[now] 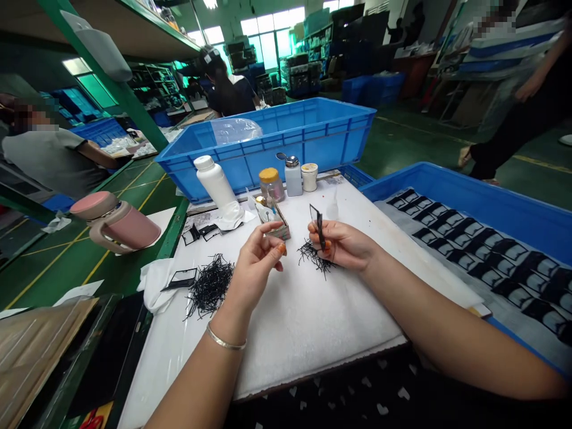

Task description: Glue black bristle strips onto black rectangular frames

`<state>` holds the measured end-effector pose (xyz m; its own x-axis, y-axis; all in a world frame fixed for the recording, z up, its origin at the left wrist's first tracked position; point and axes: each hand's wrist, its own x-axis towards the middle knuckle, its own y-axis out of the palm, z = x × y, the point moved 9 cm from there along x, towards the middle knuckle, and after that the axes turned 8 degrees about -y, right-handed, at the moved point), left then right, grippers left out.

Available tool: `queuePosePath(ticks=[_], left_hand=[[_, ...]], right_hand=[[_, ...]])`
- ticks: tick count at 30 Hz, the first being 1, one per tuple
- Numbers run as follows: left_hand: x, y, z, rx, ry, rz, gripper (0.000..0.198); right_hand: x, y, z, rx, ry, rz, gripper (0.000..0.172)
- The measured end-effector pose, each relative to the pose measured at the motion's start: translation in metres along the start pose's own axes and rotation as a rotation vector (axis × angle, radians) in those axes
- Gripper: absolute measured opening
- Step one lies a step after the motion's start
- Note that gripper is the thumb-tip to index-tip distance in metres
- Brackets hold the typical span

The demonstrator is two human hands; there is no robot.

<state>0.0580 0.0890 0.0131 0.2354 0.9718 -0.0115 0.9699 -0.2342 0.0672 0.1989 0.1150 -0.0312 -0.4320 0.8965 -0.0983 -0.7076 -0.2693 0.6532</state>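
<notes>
Upright between the fingertips of my right hand (348, 244) is a small black frame with a clear window (319, 225). My left hand (255, 259) is at the middle of the white work surface, thumb and fingers curled together. Whatever they pinch, if anything, is too small to make out. Orange covers show on fingertips of both hands. A loose pile of thin black strips (210, 287) lies left of my left hand, and a smaller pile of black strips (308, 253) sits under my right hand. Another black frame (182, 279) rests beside the larger pile.
Behind the work surface (286, 333) stands a large blue crate (286, 143). A white bottle (214, 182), a yellow-lidded jar (271, 185), a pump bottle (293, 177) and a small box (277, 220) line the back. Rows of black frames fill the right blue bin (447, 179). A pink flask (129, 225) stands left.
</notes>
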Motion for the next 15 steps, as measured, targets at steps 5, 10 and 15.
queuePosePath(ticks=[5,10,15], left_hand=[[-0.002,0.030,0.024,-0.159,-0.216,0.230,0.056],[0.001,0.021,0.037,-0.268,-0.305,0.171,0.032],[0.006,0.001,0.037,-0.354,-0.290,0.009,0.029]], right_hand=[[-0.002,0.022,-0.028,-0.099,0.116,0.225,0.017],[0.002,0.018,-0.038,-0.233,0.128,0.183,0.023],[0.005,-0.001,0.005,-0.494,-0.239,-0.117,0.022]])
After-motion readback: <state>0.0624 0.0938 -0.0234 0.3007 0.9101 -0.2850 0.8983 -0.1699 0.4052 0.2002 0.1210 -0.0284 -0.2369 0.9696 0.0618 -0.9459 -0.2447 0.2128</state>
